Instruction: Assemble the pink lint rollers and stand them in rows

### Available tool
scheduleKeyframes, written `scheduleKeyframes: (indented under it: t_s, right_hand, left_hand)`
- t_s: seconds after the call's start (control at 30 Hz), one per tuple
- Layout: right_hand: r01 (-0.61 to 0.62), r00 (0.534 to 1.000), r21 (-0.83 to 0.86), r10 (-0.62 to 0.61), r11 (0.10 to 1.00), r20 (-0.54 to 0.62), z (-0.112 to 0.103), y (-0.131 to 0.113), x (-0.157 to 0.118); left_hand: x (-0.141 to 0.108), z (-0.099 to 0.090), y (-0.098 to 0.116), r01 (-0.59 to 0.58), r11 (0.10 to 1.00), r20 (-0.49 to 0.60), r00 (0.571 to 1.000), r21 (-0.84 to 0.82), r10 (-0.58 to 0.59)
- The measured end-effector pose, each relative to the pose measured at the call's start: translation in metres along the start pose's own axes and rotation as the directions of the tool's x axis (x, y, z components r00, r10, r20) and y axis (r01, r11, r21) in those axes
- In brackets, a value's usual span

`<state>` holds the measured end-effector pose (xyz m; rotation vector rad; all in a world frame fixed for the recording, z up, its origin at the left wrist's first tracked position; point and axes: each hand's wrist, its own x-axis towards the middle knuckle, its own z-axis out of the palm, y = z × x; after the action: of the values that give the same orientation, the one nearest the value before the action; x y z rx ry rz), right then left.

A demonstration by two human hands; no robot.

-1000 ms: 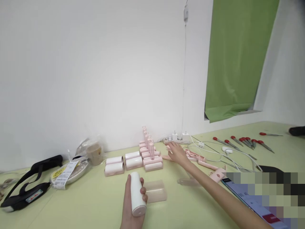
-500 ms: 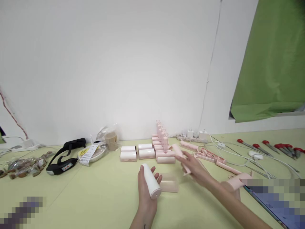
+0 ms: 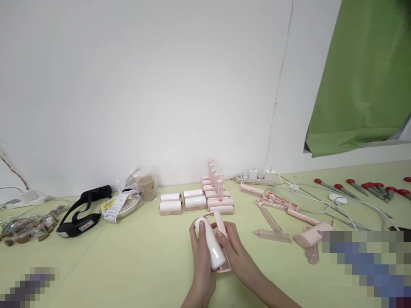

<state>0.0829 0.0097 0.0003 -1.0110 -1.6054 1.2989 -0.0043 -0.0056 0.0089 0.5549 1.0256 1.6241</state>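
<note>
A white roll (image 3: 210, 244) lies tilted in my left hand (image 3: 202, 252), whose fingers are wrapped round it near the front middle. My right hand (image 3: 233, 246) grips a pink frame-like holder (image 3: 220, 224) along the roll's right side. The roll and the holder are close together, and part of the holder is hidden behind the roll and my fingers. Beyond my hands, white rolls in pink holders (image 3: 195, 202) lie in rows, with several pink pieces with loops on top (image 3: 220, 190) standing among the rows at the right.
To the right lie clear pink tubes (image 3: 272, 235), a pink cylinder (image 3: 310, 236), white cables and red-tipped tools (image 3: 343, 188). A power strip (image 3: 255, 179) sits by the wall. Leftward are a black strap (image 3: 80, 224), a wrapped plate (image 3: 128, 207), a brown cup (image 3: 147, 188) and bagged items (image 3: 32, 226).
My right hand has come left and toward me, bringing the pink holder against the white roll. The clear cover beside my left hand is no longer visible there. The view has shifted slightly.
</note>
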Motion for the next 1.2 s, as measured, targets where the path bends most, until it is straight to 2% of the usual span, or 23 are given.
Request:
scheduleKeyframes:
  t_s: [0.1,0.23,0.43,0.6,0.73,0.8,0.87,0.93,1.03,1.13,1.2]
  right_hand:
    - [-0.076,0.997,0.038,0.076,0.996,0.012,-0.002,-0.007,-0.007]
    - [-0.024,0.998,0.037,0.026,0.999,-0.055,-0.001,-0.002,-0.01]
    - [-0.052,0.999,0.057,0.053,0.997,-0.01,-0.007,-0.006,-0.007]
    - [-0.076,0.997,0.006,0.075,0.997,0.032,-0.009,-0.008,-0.011]
    - [0.1,0.993,-0.184,-0.109,0.978,-0.038,-0.009,0.002,-0.014]
    - [0.147,0.989,-0.247,-0.147,0.958,0.018,-0.018,0.004,-0.011]
    - [0.14,0.989,-0.305,-0.119,0.942,0.086,-0.036,-0.002,-0.007]
    - [0.155,0.984,-0.442,-0.097,0.884,0.15,-0.058,-0.013,-0.002]
    - [0.296,0.946,-0.692,-0.103,0.659,0.307,-0.084,-0.032,-0.001]
    - [0.457,0.875,-0.791,-0.044,0.407,0.483,-0.091,-0.043,-0.006]
    - [0.51,0.838,-0.793,0.017,0.334,0.546,-0.088,-0.045,-0.009]
  left_hand:
    - [0.001,0.0,-0.004,-0.048,0.994,0.108,0.993,0.093,0.037]
    - [0.004,-0.002,-0.01,-0.089,0.988,0.186,0.98,0.129,0.064]
    - [0.005,-0.003,-0.008,0.0,0.998,0.18,0.984,0.063,-0.011]
    - [-0.003,0.004,-0.01,-0.005,0.997,0.128,0.992,0.081,-0.005]
    - [-0.004,0.001,-0.008,-0.069,0.979,0.17,0.985,0.191,0.036]
    - [-0.002,-0.004,-0.003,-0.092,0.951,0.238,0.971,0.296,0.02]
    - [0.001,-0.008,0.002,-0.117,0.911,0.335,0.942,0.396,-0.025]
    - [0.003,-0.011,0.002,-0.161,0.855,0.426,0.901,0.493,-0.076]
    - [0.004,-0.012,-0.005,-0.218,0.729,0.489,0.853,0.649,-0.18]
    - [0.0,-0.01,-0.012,-0.249,0.656,0.551,0.777,0.712,-0.303]
    - [-0.006,-0.008,-0.012,-0.265,0.643,0.59,0.722,0.718,-0.362]
